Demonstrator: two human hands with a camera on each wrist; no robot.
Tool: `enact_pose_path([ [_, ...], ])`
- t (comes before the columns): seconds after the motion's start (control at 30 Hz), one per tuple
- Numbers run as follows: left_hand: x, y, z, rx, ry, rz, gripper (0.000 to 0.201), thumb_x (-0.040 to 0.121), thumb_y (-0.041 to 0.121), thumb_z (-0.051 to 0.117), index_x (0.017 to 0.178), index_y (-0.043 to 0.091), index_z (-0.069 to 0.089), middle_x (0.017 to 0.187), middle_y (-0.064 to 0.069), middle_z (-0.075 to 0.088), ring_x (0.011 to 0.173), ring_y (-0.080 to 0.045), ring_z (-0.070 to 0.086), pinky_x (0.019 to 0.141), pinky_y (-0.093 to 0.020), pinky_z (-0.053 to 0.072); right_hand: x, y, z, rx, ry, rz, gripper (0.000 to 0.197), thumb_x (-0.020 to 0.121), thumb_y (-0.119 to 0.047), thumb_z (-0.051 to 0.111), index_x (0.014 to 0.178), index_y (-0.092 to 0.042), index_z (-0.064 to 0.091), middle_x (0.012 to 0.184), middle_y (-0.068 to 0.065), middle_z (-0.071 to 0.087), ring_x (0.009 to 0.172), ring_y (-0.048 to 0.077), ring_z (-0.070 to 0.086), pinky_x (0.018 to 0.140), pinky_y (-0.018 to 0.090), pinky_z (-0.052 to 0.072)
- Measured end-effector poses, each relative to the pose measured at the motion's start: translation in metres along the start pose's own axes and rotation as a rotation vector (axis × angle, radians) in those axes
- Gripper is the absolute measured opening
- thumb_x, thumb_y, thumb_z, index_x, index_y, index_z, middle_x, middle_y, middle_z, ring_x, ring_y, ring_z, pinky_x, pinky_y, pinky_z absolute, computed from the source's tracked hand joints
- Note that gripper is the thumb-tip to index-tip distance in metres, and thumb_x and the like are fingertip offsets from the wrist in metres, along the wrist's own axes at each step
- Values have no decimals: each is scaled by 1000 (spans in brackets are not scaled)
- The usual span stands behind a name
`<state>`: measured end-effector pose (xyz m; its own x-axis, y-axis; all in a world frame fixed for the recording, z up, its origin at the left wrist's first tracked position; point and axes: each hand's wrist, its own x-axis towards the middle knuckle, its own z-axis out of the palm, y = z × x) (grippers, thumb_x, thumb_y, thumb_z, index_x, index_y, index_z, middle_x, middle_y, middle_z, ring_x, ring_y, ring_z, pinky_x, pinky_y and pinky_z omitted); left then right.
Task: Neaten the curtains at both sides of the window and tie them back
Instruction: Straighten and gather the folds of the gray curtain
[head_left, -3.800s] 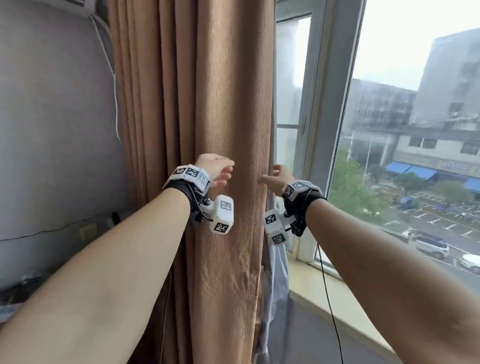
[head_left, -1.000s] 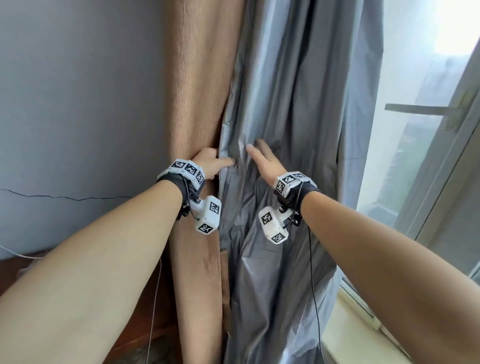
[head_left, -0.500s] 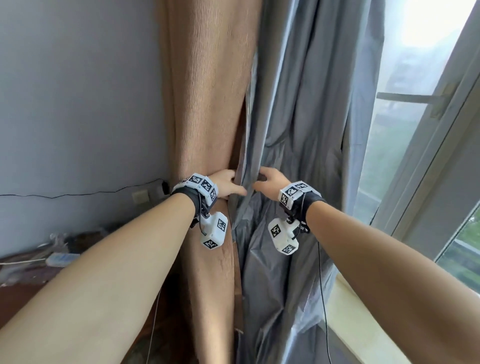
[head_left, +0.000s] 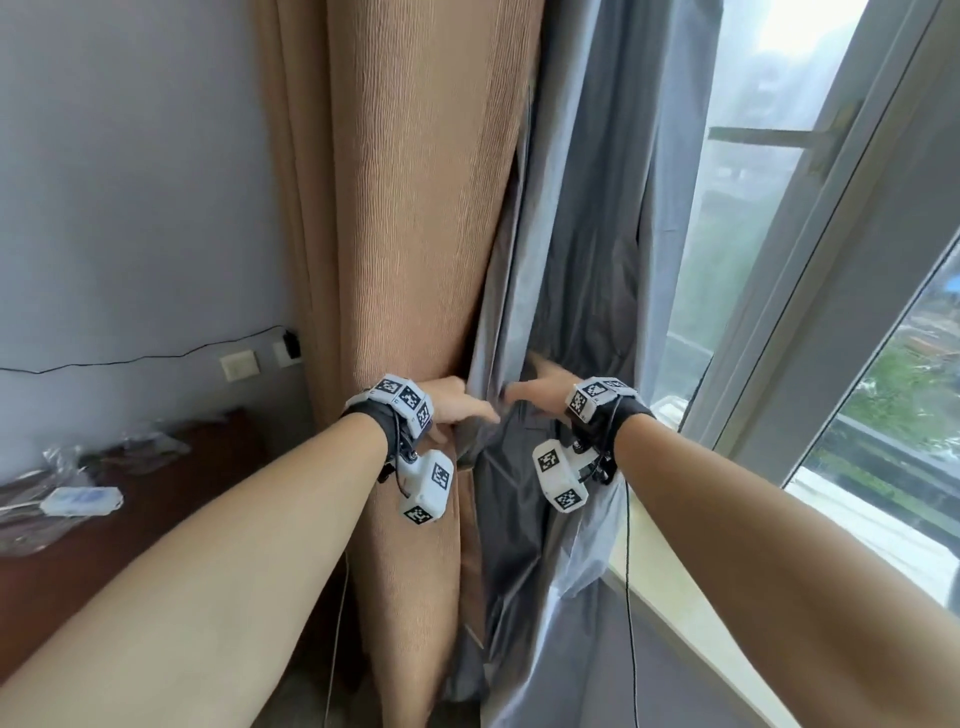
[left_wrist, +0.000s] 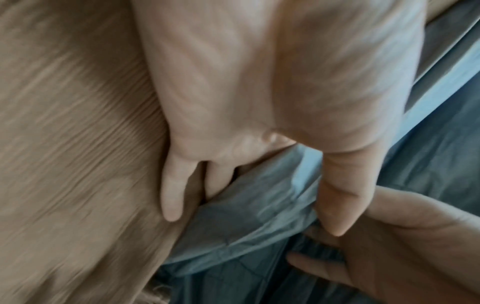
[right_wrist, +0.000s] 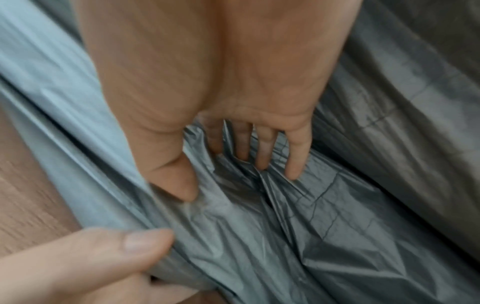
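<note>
A tan curtain (head_left: 410, 218) hangs at the window's left side, with its grey lining (head_left: 587, 208) turned out to the right of it. My left hand (head_left: 457, 410) pinches the lining's folded edge (left_wrist: 249, 207), thumb (left_wrist: 335, 201) in front and fingers (left_wrist: 172, 197) behind against the tan cloth (left_wrist: 78, 164). My right hand (head_left: 540, 389) is just right of it, fingers (right_wrist: 296, 156) straight and pushed into the crumpled grey folds (right_wrist: 324, 216), holding nothing. The left thumb (right_wrist: 109, 255) shows in the right wrist view. No tie-back is visible.
The window frame (head_left: 810, 291) and pale sill (head_left: 691, 623) run along the right. On the left wall are sockets (head_left: 240, 365) and a black cable (head_left: 130, 358). A dark wooden table (head_left: 104, 519) with plastic wrappers stands at lower left. A thin cable (head_left: 631, 597) hangs from my right wrist.
Both hands have slid down the curtain's edge. My right hand's fingers, curled on the fold half a second ago, now stretch into the grey lining. The left hand keeps its pinch.
</note>
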<state>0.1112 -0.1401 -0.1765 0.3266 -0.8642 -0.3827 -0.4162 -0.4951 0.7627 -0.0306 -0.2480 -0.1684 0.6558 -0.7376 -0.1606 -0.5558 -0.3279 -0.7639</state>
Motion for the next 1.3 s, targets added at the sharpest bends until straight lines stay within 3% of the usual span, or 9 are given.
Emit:
enact_pose_path([
  [0.07,-1,-6,8,-52,11,-1,82,61,45,83,124,0,54,115,-10,64,109,-25,63,89,-45,58,-4,-1,5,-9,-59,-28,65,84,-19,72,145,-16,47,133,3,60,114,22,57,94,34,48],
  [0.27,-3,-14,25,-20,86,4,57,65,56,81,93,8,67,92,-5,71,93,-19,66,91,-43,58,16,29,12,103,-127,29,86,61,-19,65,143,-32,43,122,15,67,110,39,66,93,56,56],
  [0.47,-14,-13,57,129,118,-30,35,80,55,71,97,27,63,69,3,62,68,-13,61,70,-23,51,18,43,17,240,-55,-93,63,90,-27,71,146,-21,43,131,9,60,116,29,60,100,41,51],
  [0.6,-14,-15,75,26,289,6,34,92,43,64,70,21,49,59,7,42,53,-6,44,57,-17,45,19,48,19,209,33,-134,59,89,-30,72,137,-14,42,118,9,60,112,30,60,100,42,50],
  [0.67,-16,-14,79,22,449,91,24,89,40,69,80,21,56,65,10,52,57,-3,51,52,-10,40,16,49,17,277,41,-181,42,91,-29,71,123,-21,46,105,-1,61,101,21,60,95,38,50],
  [0.77,-20,-7,80,-105,547,177,30,82,34,78,104,17,68,93,8,70,90,-8,67,76,-14,49,17,48,17,281,55,-280,11,95,-24,64,102,-24,54,101,0,66,91,16,60,90,32,49],
  [0.93,-14,2,79,-102,710,114,28,87,19,71,64,19,56,62,3,57,56,-10,54,58,-22,42,33,53,5,165,59,-157,23,97,-13,53,107,-4,72,99,9,66,91,20,58,83,32,51],
  [1.1,0,4,73,-101,985,-117,26,91,19,57,107,-1,63,108,-18,68,98,-36,63,80,-32,46,21,67,10,309,158,-257,33,82,-28,56,70,2,53,67,9,44,64,16,38,59,30,31],
  [1.3,10,11,76,-37,514,92,79,62,24,77,131,13,42,118,-1,61,108,-19,60,97,-35,49,8,69,3,111,-1,-650,35,73,-25,58,70,9,64,104,10,60,86,20,58,76,28,41],
])
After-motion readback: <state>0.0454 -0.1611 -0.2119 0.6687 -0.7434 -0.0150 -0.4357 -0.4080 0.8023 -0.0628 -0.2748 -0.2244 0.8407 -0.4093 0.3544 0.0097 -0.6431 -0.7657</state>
